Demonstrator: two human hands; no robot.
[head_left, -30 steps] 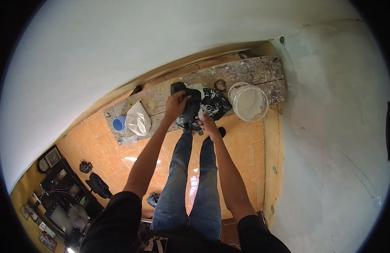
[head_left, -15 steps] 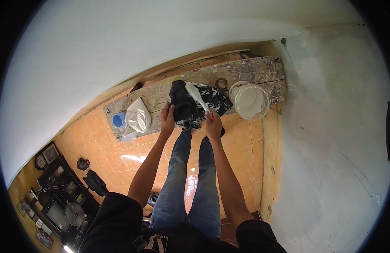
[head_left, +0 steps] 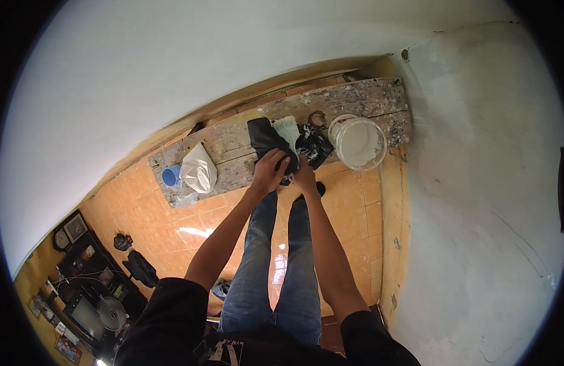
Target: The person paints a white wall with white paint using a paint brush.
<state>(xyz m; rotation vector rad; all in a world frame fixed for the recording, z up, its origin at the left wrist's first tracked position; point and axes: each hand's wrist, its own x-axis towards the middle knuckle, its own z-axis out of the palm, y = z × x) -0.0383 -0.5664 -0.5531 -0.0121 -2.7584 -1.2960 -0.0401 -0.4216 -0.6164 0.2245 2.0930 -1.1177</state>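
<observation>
My left hand (head_left: pixel 270 171) is closed on a black plastic sheet (head_left: pixel 267 135), its fingers bent over the near part. The sheet's right part is smeared with white paste and lies on a paint-spotted wooden bench. My right hand (head_left: pixel 304 177) is closed close beside it, around the handle end of a scraper-like tool with a broad pale blade (head_left: pixel 286 129). The black sheet partly covers the blade, and my fingers hide the handle. To the right stands a clear plastic bucket (head_left: pixel 361 144) with whitish paste inside.
On the bench (head_left: pixel 233 137), to the left, are a white plastic bag (head_left: pixel 199 169) and a blue cup (head_left: pixel 171 175). Pale walls rise behind and to the right. Orange tiles (head_left: pixel 355 207) cover the floor. A fan (head_left: pixel 112 313) stands among dark furniture at lower left.
My left hand has moved right and onto the sheet, bringing it over part of the tool. The tool has turned, so its broad face shows. My right hand stays nearly in place.
</observation>
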